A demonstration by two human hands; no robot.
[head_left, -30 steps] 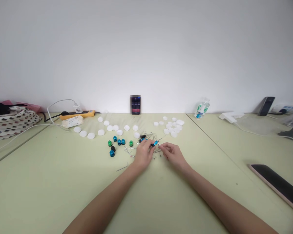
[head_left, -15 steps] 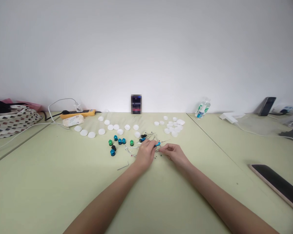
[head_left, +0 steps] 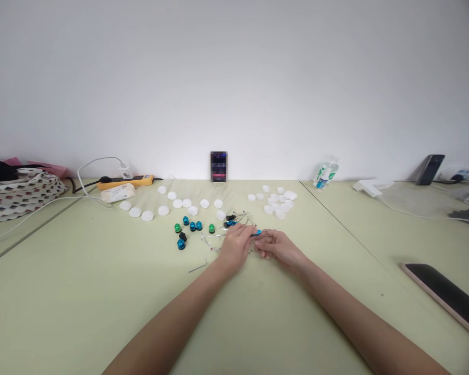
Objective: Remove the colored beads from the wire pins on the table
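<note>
My left hand (head_left: 235,246) is closed around a small blue metal part (head_left: 258,233), whose bright end sticks out past the fingertips. Just to its right, my right hand (head_left: 279,247) has its fingers curled in a pinch, close to the blue part. What the right fingers hold is too small to make out. Behind my left hand lie another blue-and-black part (head_left: 230,223) and a black part (head_left: 231,217) with thin metal rods. Thin bent metal pieces (head_left: 205,239) and tiny loose bits lie around the hands.
Several blue, green and black knob-like pieces (head_left: 193,226) stand left of the hands. A hex key (head_left: 197,267) lies in front of them. White round caps (head_left: 280,214) and clear tubes with white ends (head_left: 163,210) lie behind. A dark phone-like slab (head_left: 445,294) is at right, a bottle (head_left: 325,174) at the wall.
The blue part has shifted slightly right with my left hand. My right hand has turned a little, its fingers curling further beneath the part.
</note>
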